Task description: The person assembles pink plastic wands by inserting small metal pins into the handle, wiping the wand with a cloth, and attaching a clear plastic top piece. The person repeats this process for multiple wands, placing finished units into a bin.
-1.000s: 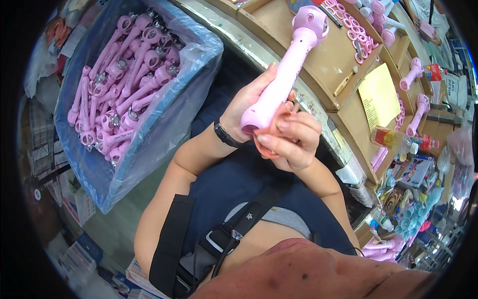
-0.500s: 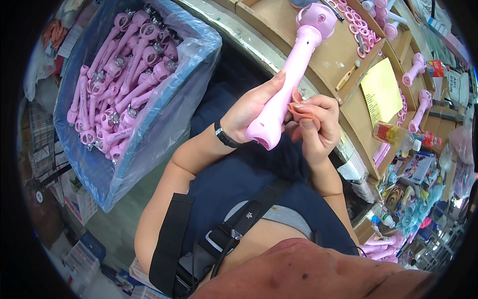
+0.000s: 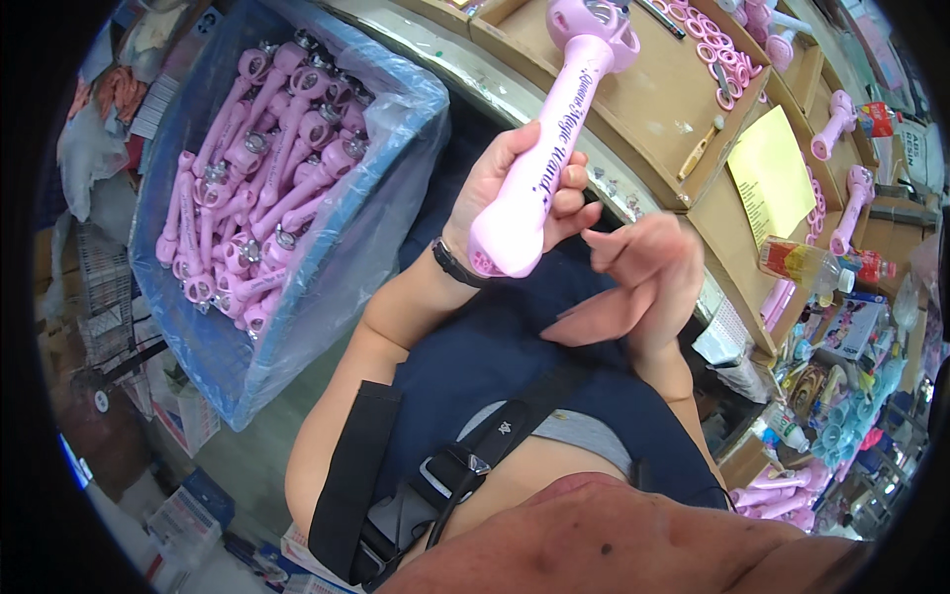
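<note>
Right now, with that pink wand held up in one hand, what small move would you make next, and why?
Probably bring the right hand back to the pink wand. The left hand grips its handle alone, while the right hangs open, blurred, just beside its lower end.

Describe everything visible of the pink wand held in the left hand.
The pink wand looks like glossy moulded plastic: a long handle with dark script along it, a flared butt end showing small holes, and a round ring head. It tilts head-up over the cardboard tray. The left hand wraps its lower handle; the right hand is just off it.
</note>
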Demonstrator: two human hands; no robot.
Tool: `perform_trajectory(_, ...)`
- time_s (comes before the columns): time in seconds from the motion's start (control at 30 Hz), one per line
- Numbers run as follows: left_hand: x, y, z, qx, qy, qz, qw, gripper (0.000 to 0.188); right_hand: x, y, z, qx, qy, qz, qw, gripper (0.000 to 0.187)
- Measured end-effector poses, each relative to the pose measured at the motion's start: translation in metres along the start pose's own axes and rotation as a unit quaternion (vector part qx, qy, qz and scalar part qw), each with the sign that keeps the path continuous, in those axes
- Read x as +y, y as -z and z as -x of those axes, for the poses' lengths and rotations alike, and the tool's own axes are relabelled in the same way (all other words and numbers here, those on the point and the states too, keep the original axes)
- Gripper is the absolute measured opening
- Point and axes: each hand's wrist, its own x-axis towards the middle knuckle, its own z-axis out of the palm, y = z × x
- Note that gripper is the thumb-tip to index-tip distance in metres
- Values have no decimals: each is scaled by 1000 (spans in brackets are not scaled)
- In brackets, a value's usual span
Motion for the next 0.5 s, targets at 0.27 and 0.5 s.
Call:
perform_trajectory(0.27, 3, -2, -2, -154, 7, 207, 966, 41, 23, 5, -8, 190, -230, -254, 920, 27)
perform_trajectory(0.5, -1, 7, -1, -133, -34, 144, 980, 39, 24, -13, 0, 71, 11, -39, 997, 20)
